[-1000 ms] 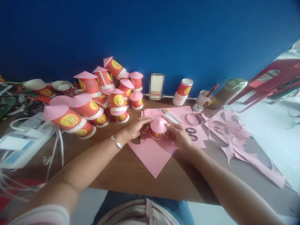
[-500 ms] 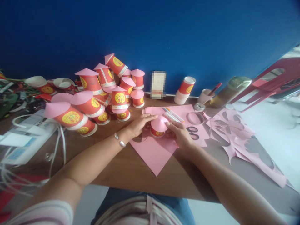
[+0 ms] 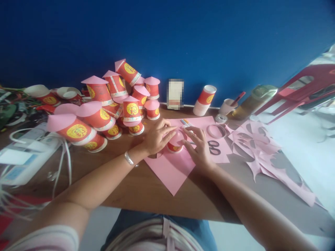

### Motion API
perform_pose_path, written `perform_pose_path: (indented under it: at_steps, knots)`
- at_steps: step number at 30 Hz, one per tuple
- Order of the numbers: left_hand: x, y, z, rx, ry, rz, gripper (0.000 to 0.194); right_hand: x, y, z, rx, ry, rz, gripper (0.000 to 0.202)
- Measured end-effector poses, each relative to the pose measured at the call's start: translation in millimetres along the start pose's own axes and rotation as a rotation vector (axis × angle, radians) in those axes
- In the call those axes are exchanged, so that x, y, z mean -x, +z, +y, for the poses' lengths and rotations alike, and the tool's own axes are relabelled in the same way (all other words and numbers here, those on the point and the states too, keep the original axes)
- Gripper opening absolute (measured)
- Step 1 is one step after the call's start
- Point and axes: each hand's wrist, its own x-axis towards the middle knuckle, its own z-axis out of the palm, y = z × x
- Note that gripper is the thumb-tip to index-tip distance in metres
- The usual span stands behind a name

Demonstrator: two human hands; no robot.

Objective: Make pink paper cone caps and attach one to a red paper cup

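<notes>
My left hand (image 3: 158, 137) and right hand (image 3: 200, 144) flank the pink cone (image 3: 176, 138), unclenched, fingers extended and parted at its surface; I cannot tell how firmly they press. The cone sits on the red cup (image 3: 175, 149), located between my hands over the pink sheet (image 3: 173, 174). Left of my grip: piled cone-topped cups (image 3: 132, 110). Beyond my right hand: markers (image 3: 186, 122). Right of my grip: paper ring (image 3: 208, 131), then paper offcuts (image 3: 261, 153).

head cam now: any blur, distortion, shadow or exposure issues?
Head view: stretched, soft edges, notably the red chair; dark shadow on the table beside the right forearm; floor at right washed out; a pixelated patch hides something by the blue wall.
</notes>
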Motion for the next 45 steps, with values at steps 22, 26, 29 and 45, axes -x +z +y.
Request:
perform_pose_path:
  at_steps: [22,26,29,45]
  knots:
    - [1.7,2.7,-2.3,-0.165,0.199,-0.013,0.041,4.0,3.1,-1.0,0.112,-0.106,-0.028,0.044]
    - [-0.8,4.1,-2.1,-0.137,0.156,-0.064,0.038,4.0,5.3,1.0,0.125,-0.112,-0.032,0.044]
    - [-1.4,4.3,-2.9,-0.137,0.145,-0.069,0.037,3.8,5.7,1.3,0.13,-0.12,-0.031,0.044]
    - [1.9,2.2,-10.5,-0.086,0.117,-0.04,0.033,3.9,6.2,3.3,0.144,-0.143,-0.042,0.046]
